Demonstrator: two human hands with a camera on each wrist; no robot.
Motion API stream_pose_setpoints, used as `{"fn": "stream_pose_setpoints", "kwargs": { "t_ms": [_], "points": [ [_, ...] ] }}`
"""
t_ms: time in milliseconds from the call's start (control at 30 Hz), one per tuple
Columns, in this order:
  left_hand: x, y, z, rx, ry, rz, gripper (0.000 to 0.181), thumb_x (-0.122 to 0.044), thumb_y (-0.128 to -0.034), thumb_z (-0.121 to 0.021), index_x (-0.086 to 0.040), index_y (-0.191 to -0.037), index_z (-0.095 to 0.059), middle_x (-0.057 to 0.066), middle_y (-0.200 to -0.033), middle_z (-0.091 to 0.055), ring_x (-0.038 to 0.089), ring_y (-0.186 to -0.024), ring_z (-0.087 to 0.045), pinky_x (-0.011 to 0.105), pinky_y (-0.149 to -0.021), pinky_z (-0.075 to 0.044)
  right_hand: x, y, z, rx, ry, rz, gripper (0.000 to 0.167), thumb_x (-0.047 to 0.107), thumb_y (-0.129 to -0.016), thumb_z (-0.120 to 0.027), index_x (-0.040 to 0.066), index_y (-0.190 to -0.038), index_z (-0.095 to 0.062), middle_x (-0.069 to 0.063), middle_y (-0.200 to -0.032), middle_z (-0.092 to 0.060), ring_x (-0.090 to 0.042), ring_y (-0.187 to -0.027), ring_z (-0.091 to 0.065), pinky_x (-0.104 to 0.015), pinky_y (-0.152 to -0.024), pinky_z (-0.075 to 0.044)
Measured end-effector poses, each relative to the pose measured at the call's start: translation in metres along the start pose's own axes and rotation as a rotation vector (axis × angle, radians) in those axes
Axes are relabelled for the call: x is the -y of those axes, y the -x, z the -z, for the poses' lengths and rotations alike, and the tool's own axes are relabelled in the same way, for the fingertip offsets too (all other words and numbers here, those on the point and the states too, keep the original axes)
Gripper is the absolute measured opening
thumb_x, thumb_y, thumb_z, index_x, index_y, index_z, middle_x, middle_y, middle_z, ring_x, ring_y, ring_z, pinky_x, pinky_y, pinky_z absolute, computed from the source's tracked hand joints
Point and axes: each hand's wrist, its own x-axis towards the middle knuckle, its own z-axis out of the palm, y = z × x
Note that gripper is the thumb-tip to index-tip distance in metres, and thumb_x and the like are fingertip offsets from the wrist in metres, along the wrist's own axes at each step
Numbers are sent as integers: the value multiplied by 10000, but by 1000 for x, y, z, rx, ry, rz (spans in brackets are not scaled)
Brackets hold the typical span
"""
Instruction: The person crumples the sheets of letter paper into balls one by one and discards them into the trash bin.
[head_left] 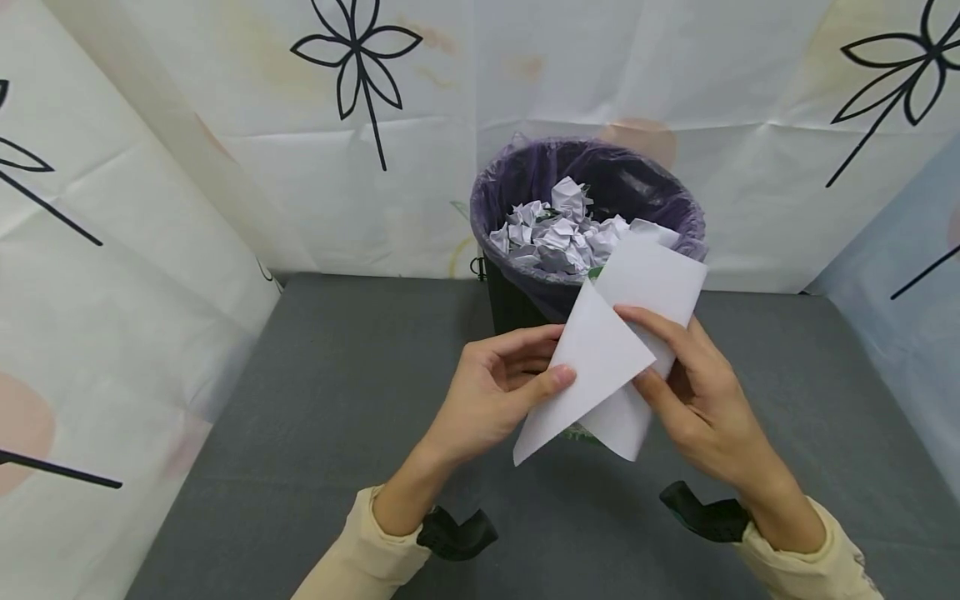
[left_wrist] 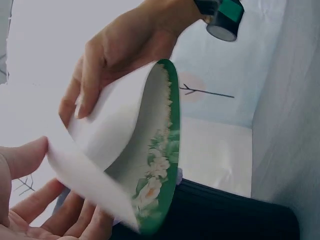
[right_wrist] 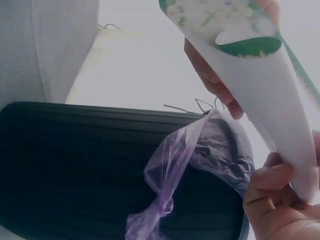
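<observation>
Around me the white cloth hangs as walls (head_left: 247, 92), softly creased, with pale patches of colour and black line flowers. The right side looks bluish. Under it lies the dark grey surface (head_left: 337, 400), flat and matte, with faint crease lines.

Near the back wall stands a round black bin (head_left: 513, 308), its side marked with fine parallel ribs. A thin purple plastic liner (head_left: 675, 196), wrinkled and half transparent, covers the rim and is tied outside in a knot (right_wrist: 162, 205).

In the air, near the mouth of the bin, is the paper sheet (head_left: 600, 342), smooth and white, folded over with a pointed triangular flap. Its other face carries a printed green border with pale flowers (left_wrist: 160, 167). Inside the bin is a heap of crumpled paper (head_left: 558, 242), sharp-edged and irregular.

The left hand (head_left: 498, 387) pinches the sheet at its left edge; the right hand (head_left: 697, 392) grips it from the right. Cream sleeves (head_left: 367, 550) end above black wrist pieces (head_left: 457, 533).
</observation>
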Motion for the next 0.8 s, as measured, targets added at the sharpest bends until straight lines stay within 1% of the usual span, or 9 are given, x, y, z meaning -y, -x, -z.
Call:
{"fn": "stream_pose_setpoints", "kwargs": {
  "t_ms": [100,200,267,333,367,467,567,633,800],
  "points": [
    [0,-1,-2,-26,-36,-23,415,41,-922,-705,35,-1331,-639,167,-1143,-714,230,-968,-719,388,-836,-597,0,-2,0,11,-49,7,581,-191,-930,-556,-93,-1483,-406,-187,-1349,-465,-235,-1087,-594,-203,-843,-538],
    [0,-2,-2,-38,-38,-32,416,58,-912,-710,41,-1322,-646,175,-1117,-722,220,-928,-729,395,-813,-604,2,-2,1,11,-56,-2,563,-178,-962,-458,-77,-1510,-380,-213,-1395,-449,-249,-1128,-564,-207,-884,-502],
    [-1,-2,-2,-39,-40,-31,417,59,-905,-717,43,-1317,-650,177,-1111,-725,223,-919,-734,399,-809,-605,4,-1,2,18,-51,-29,544,-129,-994,-368,-40,-1531,-379,-208,-1447,-418,-265,-1172,-521,-220,-915,-468],
    [-1,-2,-2,-44,-46,-30,417,62,-899,-724,45,-1310,-654,179,-1103,-729,225,-913,-737,402,-802,-606,5,-1,2,31,-60,-41,518,-40,-1035,-287,-22,-1548,-360,-204,-1476,-390,-276,-1205,-481,-239,-936,-437],
    [-1,-2,-1,-46,-50,-31,415,65,-895,-727,48,-1304,-658,181,-1092,-731,224,-905,-739,404,-796,-608,6,-1,2,38,-68,-39,515,-15,-1044,-273,-21,-1554,-349,-209,-1490,-377,-285,-1216,-466,-249,-939,-429],
    [-1,-3,-2,-53,-60,-31,405,59,-888,-739,49,-1287,-669,180,-1057,-738,224,-879,-744,408,-770,-613,5,-2,2,61,-70,-22,520,-32,-1039,-334,-30,-1559,-326,-220,-1466,-376,-283,-1180,-493,-233,-907,-471],
    [-2,-3,-2,-65,-73,-37,399,57,-875,-752,54,-1267,-680,184,-1026,-744,222,-845,-749,412,-738,-617,5,-4,1,66,-18,-10,617,-144,-970,-459,-23,-1561,-329,-207,-1455,-388,-264,-1138,-530,-206,-853,-521],
    [-2,-3,-2,-79,-84,-43,394,59,-865,-761,56,-1253,-688,186,-1007,-747,218,-819,-752,413,-719,-619,4,-5,0,69,19,-6,666,-178,-939,-510,-20,-1561,-332,-192,-1452,-390,-256,-1131,-537,-203,-833,-542],
    [-2,-3,-3,-105,-121,-53,348,60,-838,-789,66,-1179,-719,182,-944,-751,194,-750,-747,405,-674,-620,5,-7,-2,99,82,-19,670,-147,-955,-534,10,-1572,-327,-155,-1512,-344,-246,-1193,-493,-194,-854,-531]
  ]
}}
